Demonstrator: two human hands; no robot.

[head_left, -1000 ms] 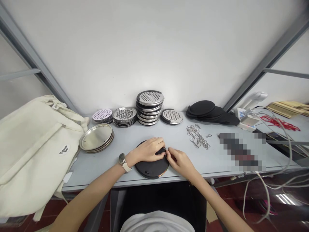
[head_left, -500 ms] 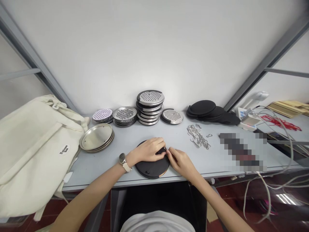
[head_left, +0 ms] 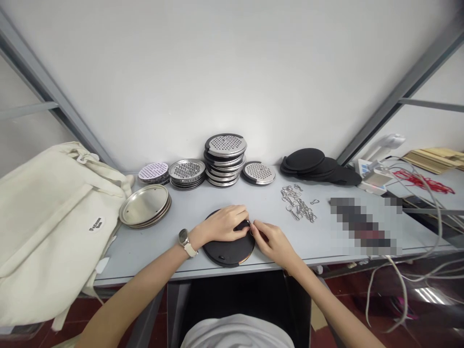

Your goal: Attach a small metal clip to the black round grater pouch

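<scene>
A round black disc (head_left: 227, 253) lies flat on the table near its front edge, with a small dark knob-like spot low on its face and a shiny strip along the lower right rim. My left hand (head_left: 228, 224) lies over its upper part, fingers curled and gripping it near the right rim. At that rim my right hand (head_left: 270, 239) is closed in a pinch, thumb and forefinger together beside the left fingertips. What it pinches is too small to make out. Farther right, several small metal spring clips (head_left: 299, 205) lie in a loose heap.
Along the wall stand a tall stack of round metal graters (head_left: 225, 166), a lower grater stack (head_left: 187, 174), a single grater (head_left: 259, 173) and black discs (head_left: 308, 162). Metal lids (head_left: 145, 207) lie left, beside a cream bag (head_left: 54, 227). Cables (head_left: 438, 222) hang at right.
My right fingers shift very slightly at the disc's rim. The left hand and the disc stay in place.
</scene>
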